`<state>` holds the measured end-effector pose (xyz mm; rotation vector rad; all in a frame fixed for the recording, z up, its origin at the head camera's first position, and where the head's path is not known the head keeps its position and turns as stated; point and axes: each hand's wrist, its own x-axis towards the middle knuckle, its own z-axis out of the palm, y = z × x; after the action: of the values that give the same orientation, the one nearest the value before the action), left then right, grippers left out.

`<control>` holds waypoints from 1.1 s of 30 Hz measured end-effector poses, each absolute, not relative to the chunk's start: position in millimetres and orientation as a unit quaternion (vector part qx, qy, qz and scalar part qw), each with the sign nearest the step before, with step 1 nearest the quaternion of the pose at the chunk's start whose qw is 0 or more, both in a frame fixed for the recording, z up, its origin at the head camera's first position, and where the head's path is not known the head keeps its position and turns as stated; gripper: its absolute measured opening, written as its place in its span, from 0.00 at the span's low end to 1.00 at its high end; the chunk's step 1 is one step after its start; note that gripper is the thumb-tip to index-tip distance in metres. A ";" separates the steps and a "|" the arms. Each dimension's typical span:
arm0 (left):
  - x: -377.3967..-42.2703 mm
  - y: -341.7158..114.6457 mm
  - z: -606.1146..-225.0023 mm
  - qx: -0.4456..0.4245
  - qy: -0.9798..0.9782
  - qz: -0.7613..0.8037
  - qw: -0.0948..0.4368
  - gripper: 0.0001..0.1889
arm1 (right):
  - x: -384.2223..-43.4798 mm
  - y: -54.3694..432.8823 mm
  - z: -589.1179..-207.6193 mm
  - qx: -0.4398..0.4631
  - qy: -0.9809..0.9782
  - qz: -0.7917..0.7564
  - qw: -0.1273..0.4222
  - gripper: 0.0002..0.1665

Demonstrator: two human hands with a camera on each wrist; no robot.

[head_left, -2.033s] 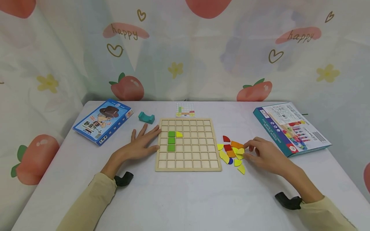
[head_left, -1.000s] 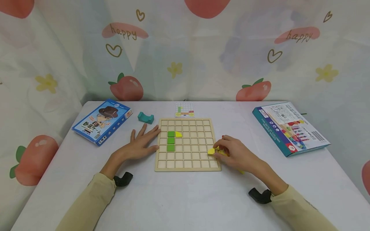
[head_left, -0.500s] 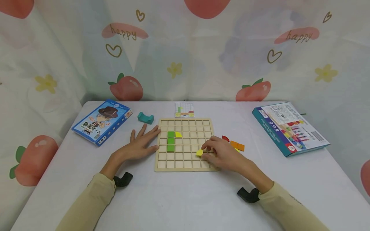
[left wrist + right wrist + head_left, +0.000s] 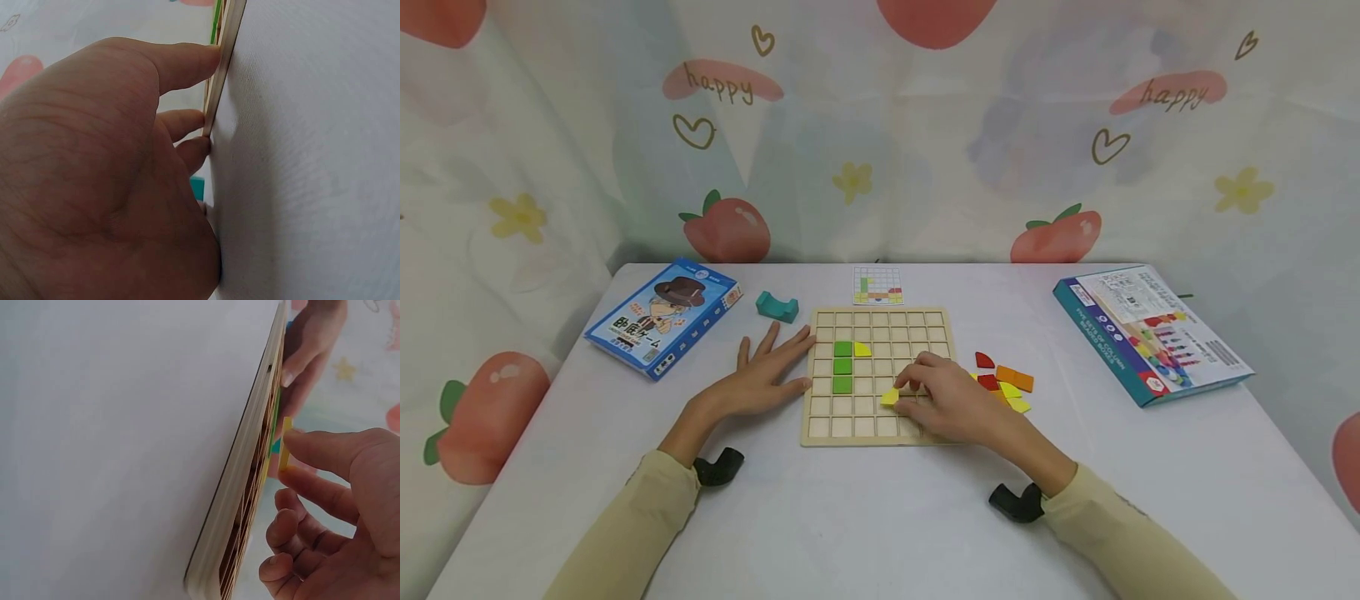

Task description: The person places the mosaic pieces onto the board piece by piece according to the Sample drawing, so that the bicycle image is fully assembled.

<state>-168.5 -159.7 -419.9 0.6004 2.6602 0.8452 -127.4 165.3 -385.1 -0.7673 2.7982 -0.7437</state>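
Observation:
My right hand (image 4: 951, 400) pinches a small yellow tile (image 4: 889, 397) between thumb and finger, over the lower middle of a wooden grid board (image 4: 850, 442). The right wrist view shows this tile (image 4: 285, 444) edge-on, just above the board, with the other fingers loosely curled. Three green square tiles (image 4: 843, 367) stand in a column in the board's left part, with a yellow quarter-round tile (image 4: 862, 350) beside the top one. My left hand (image 4: 767, 377) lies with fingers spread, its fingertips and thumb touching the board's left edge (image 4: 219, 87).
Loose tiles, among them a red one (image 4: 985, 360) and an orange one (image 4: 1015, 377), lie right of the board, partly behind the right hand. Behind the board is a pattern card (image 4: 878, 286). A teal block (image 4: 777, 306), blue box (image 4: 664, 318) and larger box (image 4: 1150, 333) stand around.
My right hand took a yellow tile from the loose tiles and has carried it left over the board's lower half. The left hand stays at the board's edge.

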 end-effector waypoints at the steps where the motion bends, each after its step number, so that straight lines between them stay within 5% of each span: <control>1: -168.5 -159.7 -419.8 0.209 0.922 0.293 0.143 0.39 | -127.4 163.0 -385.0 -0.257 0.931 -0.247 0.073 0.13; 33: -168.0 -159.2 -419.5 0.208 0.924 0.284 0.148 0.39 | -126.4 103.3 -391.0 -0.303 0.920 -0.243 0.062 0.12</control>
<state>-168.0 -159.2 -419.5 0.5994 2.6575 0.8178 -126.4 103.3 -391.0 -0.9165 2.7804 -0.7334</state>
